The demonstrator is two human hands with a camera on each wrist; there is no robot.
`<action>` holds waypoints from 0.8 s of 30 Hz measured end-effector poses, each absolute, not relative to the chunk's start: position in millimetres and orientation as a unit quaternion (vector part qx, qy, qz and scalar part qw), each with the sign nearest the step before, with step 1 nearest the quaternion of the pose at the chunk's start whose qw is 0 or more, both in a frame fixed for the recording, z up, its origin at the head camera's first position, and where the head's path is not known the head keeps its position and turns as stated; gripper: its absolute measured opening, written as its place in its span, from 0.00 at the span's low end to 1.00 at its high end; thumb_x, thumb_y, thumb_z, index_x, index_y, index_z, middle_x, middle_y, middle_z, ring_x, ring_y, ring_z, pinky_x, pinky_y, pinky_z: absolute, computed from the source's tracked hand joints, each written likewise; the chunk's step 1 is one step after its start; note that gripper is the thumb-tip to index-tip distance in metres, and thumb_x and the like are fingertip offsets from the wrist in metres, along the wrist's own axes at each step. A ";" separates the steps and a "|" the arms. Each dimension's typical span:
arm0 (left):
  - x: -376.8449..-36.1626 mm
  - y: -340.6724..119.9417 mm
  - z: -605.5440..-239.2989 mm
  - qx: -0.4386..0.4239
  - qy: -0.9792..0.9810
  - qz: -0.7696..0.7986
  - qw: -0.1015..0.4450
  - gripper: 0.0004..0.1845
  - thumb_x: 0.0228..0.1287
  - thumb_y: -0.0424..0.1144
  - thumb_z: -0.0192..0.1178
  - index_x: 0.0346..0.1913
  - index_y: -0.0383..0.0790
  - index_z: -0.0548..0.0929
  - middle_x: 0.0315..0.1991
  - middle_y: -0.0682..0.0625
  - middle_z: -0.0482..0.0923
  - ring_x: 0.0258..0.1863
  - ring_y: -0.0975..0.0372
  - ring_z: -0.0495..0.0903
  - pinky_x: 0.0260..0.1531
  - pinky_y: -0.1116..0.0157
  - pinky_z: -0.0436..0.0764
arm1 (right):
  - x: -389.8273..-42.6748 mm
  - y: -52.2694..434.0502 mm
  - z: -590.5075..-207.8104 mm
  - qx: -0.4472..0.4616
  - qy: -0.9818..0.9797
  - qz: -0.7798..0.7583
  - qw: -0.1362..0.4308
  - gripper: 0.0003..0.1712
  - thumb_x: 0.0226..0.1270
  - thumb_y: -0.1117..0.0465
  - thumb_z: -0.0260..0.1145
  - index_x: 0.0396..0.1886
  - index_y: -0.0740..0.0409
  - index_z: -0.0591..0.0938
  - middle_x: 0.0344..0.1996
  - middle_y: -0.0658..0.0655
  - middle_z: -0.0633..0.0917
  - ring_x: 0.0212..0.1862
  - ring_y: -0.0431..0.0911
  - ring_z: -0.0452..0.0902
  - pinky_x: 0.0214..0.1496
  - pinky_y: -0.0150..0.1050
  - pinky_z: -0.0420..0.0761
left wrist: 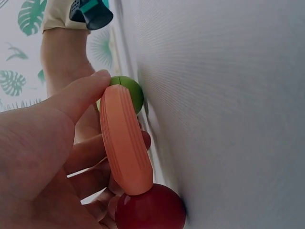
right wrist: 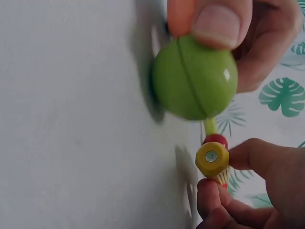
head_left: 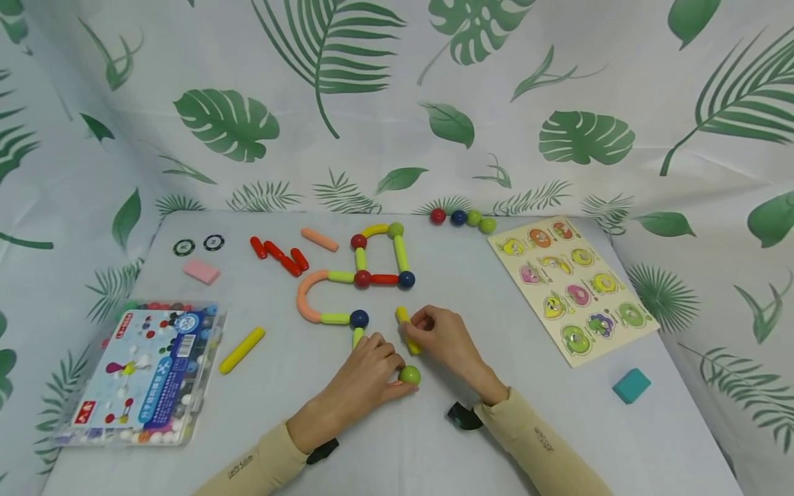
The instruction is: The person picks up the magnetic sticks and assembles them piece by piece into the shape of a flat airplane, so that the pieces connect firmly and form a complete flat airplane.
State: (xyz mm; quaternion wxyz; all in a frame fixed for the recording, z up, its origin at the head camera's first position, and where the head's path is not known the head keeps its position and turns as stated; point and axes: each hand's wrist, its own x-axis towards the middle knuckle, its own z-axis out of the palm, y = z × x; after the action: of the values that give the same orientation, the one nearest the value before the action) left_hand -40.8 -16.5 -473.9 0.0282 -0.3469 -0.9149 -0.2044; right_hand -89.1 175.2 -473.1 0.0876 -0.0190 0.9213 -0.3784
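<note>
Nearest the camera, the left hand (head_left: 362, 375) curls over a peach stick (left wrist: 125, 140), thumb tip pressed to the green ball (head_left: 409, 375) at one end; the left wrist view shows a dark red ball (left wrist: 151, 210) at the stick's other end, a piece the head view hides under the palm. Just beside it, the right hand (head_left: 442, 337) pinches a yellow stick (head_left: 407, 329) between thumb and curled fingers, angled down toward that green ball. The right wrist view gives the stick's round end (right wrist: 212, 160) close under the ball and not yet touching it.

This looks like the joining step: a new branch is being hung off the figure. The next move should call for bringing the yellow stick's end squarely onto the green ball while the left hand steadies it.

Just beyond the hands sits the built figure (head_left: 362, 275) on the tabletop (head_left: 434, 448), with a blue ball (head_left: 359, 318) at its near corner. Off to the left lie a loose yellow stick (head_left: 242, 350) and the parts box (head_left: 145, 375). Farther back, 4 red sticks (head_left: 279, 256), 4 spare balls (head_left: 462, 218) and, to the right, a fruit puzzle board (head_left: 573, 286).
</note>
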 end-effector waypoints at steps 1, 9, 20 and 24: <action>-40.8 -16.5 -474.0 -0.347 -0.915 -0.205 0.028 0.21 0.58 0.61 0.71 0.36 0.45 0.89 0.32 0.56 0.83 0.36 0.63 0.67 0.36 0.69 0.64 | -88.2 174.8 -472.8 -0.012 0.919 -0.384 0.088 0.12 0.64 0.52 0.72 0.35 0.56 0.86 0.26 0.50 0.85 0.29 0.41 0.77 0.33 0.34 0.76; -41.2 -16.9 -475.5 -0.348 -0.914 -0.206 0.036 0.21 0.57 0.61 0.72 0.35 0.45 0.89 0.32 0.56 0.83 0.35 0.63 0.68 0.35 0.70 0.62 | -80.3 175.1 -470.9 0.025 0.916 -0.391 0.087 0.14 0.63 0.50 0.72 0.35 0.57 0.87 0.25 0.50 0.85 0.28 0.42 0.76 0.31 0.34 0.74; -40.5 -17.8 -476.3 -0.342 -0.914 -0.212 0.046 0.22 0.56 0.61 0.72 0.36 0.44 0.90 0.31 0.56 0.82 0.35 0.63 0.67 0.35 0.69 0.61 | -75.2 173.1 -467.5 0.034 0.909 -0.400 0.109 0.14 0.63 0.50 0.73 0.32 0.57 0.88 0.22 0.49 0.84 0.26 0.42 0.75 0.28 0.33 0.71; -38.9 -18.2 -477.7 -0.339 -0.914 -0.217 0.046 0.21 0.56 0.60 0.73 0.36 0.45 0.90 0.31 0.56 0.82 0.35 0.63 0.67 0.35 0.69 0.61 | -74.8 172.9 -467.3 0.035 0.909 -0.399 0.116 0.14 0.63 0.50 0.73 0.32 0.57 0.87 0.23 0.49 0.84 0.26 0.42 0.75 0.28 0.34 0.71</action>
State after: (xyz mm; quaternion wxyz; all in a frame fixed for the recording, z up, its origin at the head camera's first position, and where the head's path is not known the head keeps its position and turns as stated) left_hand -38.9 -18.2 -477.7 0.0458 -0.3385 -0.9145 -0.2168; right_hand -74.8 172.9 -467.3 0.1160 0.0354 0.9090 -0.3988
